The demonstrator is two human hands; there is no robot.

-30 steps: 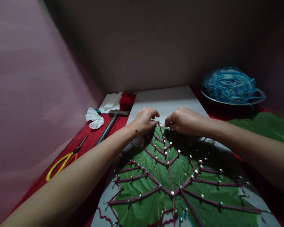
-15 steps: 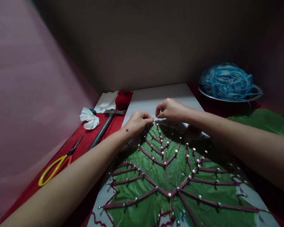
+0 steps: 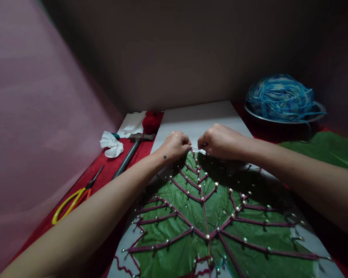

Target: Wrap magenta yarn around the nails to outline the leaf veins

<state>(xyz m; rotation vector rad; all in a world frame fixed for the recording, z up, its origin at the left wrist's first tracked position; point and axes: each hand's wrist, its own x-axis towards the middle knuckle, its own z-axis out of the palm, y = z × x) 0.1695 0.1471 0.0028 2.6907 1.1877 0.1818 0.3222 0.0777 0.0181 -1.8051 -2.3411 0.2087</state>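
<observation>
"Progress?"
"Purple thread (image 3: 226, 222) is strung along the veins of the leaf (image 3: 217, 210), laid on the white board (image 3: 203, 119). Some right-margin nails (image 3: 298, 239) appear unstrung."
"Hands?"
"The left hand (image 3: 175, 144) is pinched at the leaf's tip, its grip unclear; the right hand (image 3: 220, 141) is curled, a thin strand (image 3: 196, 149) apparently held."

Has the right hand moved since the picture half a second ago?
Yes. Judged against the tip of the pinned leaf, the right hand has shifted to the right and slightly lower in view.
</observation>
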